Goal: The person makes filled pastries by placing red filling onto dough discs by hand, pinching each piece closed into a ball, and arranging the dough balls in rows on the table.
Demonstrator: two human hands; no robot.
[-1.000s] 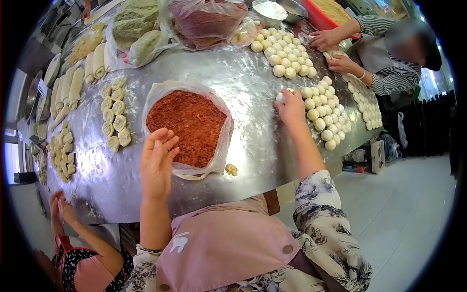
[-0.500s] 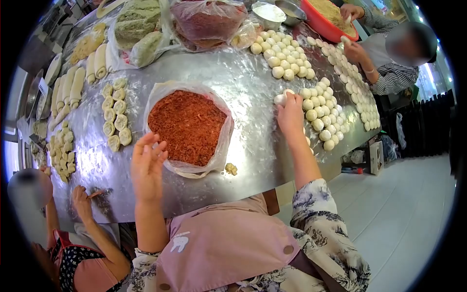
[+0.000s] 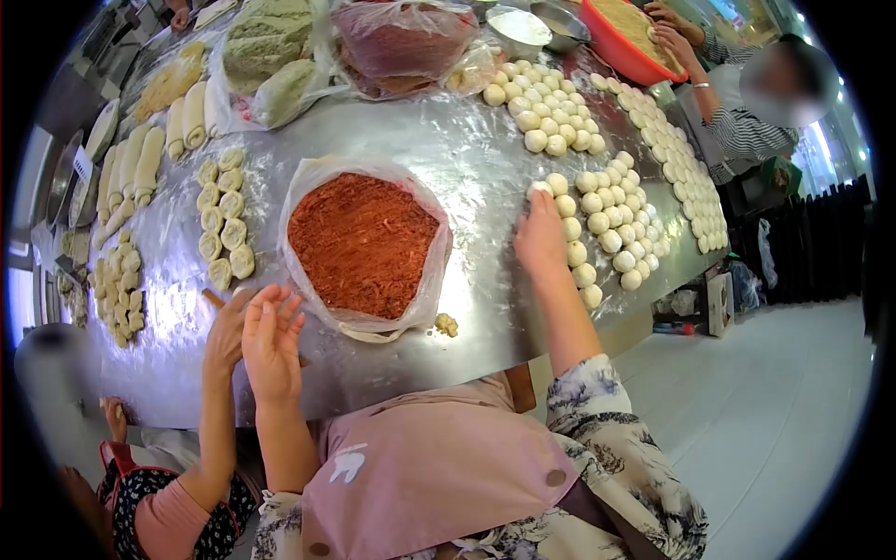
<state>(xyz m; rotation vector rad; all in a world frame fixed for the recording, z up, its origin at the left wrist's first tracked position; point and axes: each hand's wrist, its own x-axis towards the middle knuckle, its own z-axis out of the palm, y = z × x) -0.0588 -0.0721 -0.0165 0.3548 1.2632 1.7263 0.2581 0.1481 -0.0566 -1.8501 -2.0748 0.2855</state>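
My right hand point(image 3: 541, 238) has its fingertips at a white dough ball point(image 3: 540, 189), beside a short row of balls point(image 3: 576, 253) left of the larger group point(image 3: 616, 215). Whether it grips that ball is hard to make out. My left hand point(image 3: 272, 350) is raised over the table's front edge with fingers apart and nothing in it. Between my hands lies an open plastic bag of red shredded filling point(image 3: 364, 243). A small lump of dough point(image 3: 446, 325) sits by the bag's lower right.
A co-worker's hand point(image 3: 227, 327) is right beside my left hand, holding a thin stick. Dough pieces point(image 3: 222, 219) and rolls point(image 3: 147, 168) lie left. Filled bags point(image 3: 401, 47) stand behind. Another co-worker's hands point(image 3: 674, 37) are over a red basin point(image 3: 616, 51) at the back right.
My right hand has drawn slightly left and down, uncovering the short row of balls. My left hand moved left and lower. The left co-worker's hand came beside it; the other co-worker's hands moved to the basin.
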